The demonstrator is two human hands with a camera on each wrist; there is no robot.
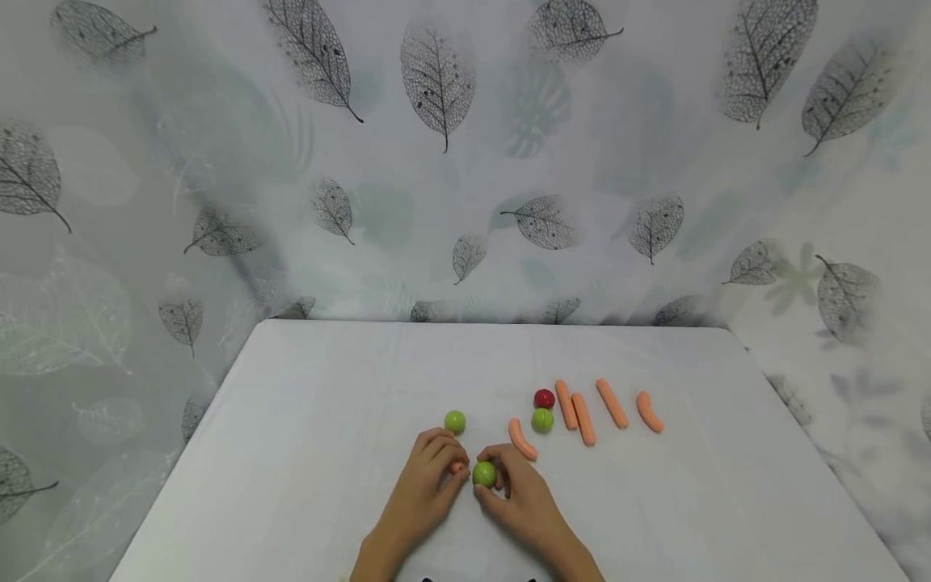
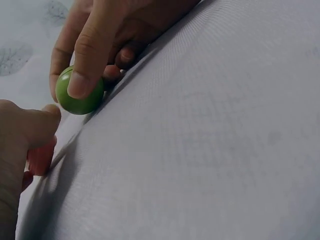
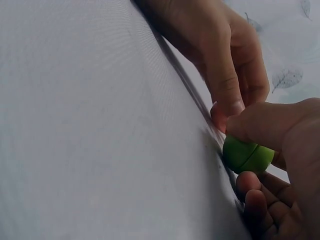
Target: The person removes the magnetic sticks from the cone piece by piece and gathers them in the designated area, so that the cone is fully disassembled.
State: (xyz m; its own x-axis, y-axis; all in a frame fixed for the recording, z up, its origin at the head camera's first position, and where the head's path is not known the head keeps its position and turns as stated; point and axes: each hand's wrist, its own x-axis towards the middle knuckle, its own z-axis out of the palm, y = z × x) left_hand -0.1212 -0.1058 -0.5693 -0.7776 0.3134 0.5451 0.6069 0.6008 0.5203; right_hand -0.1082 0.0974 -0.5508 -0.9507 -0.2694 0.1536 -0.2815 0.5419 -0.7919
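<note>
My right hand (image 1: 525,495) pinches a green ball (image 1: 484,474) between thumb and fingers, low over the white table. A thin seam line runs across this ball (image 3: 248,154) in the right wrist view. Close by on the left, my left hand (image 1: 427,477) holds an orange piece (image 1: 456,466) in its curled fingers. That piece looks redder in the left wrist view, and its full shape is hidden by the hand. The two thumbs and fingertips nearly meet. Just beyond the left fingers lies a second green ball (image 1: 455,421).
Right of the hands lie a curved orange stick (image 1: 523,440), a red ball (image 1: 544,398) and another green ball (image 1: 542,419). Farther right are straight orange sticks (image 1: 612,403) and one more curved stick (image 1: 650,412). A leaf-patterned cloth (image 1: 436,186) hangs behind the white table (image 1: 327,404).
</note>
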